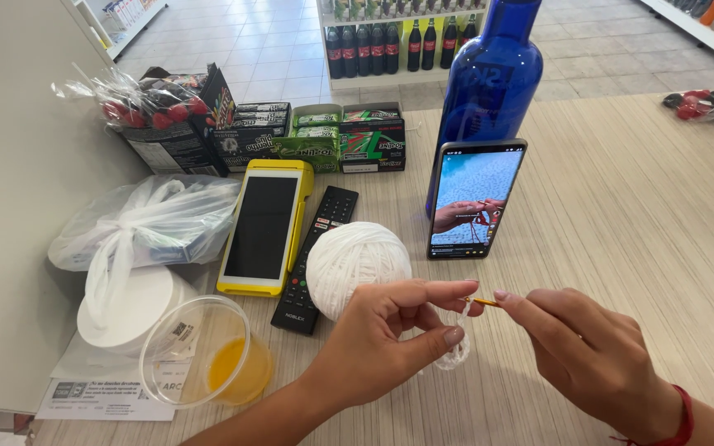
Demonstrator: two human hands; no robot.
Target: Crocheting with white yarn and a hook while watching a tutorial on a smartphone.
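My left hand (386, 334) pinches a small piece of white crochet work (458, 351) between thumb and fingers, low in the middle of the view. My right hand (592, 351) grips a thin yellow crochet hook (483, 301), whose tip meets the white yarn at my left fingertips. A round ball of white yarn (357, 264) rests on the wooden counter (621, 215) just behind my left hand. A phone (474, 198) leans upright against a tall blue bottle (489, 78), its screen showing hands crocheting.
A yellow payment terminal (264, 227) and a black remote (317, 256) lie left of the yarn. A clear cup with orange liquid (208, 355), a tied plastic bag (146, 223), candy boxes (324, 136) and a paper slip (109, 388) crowd the left side.
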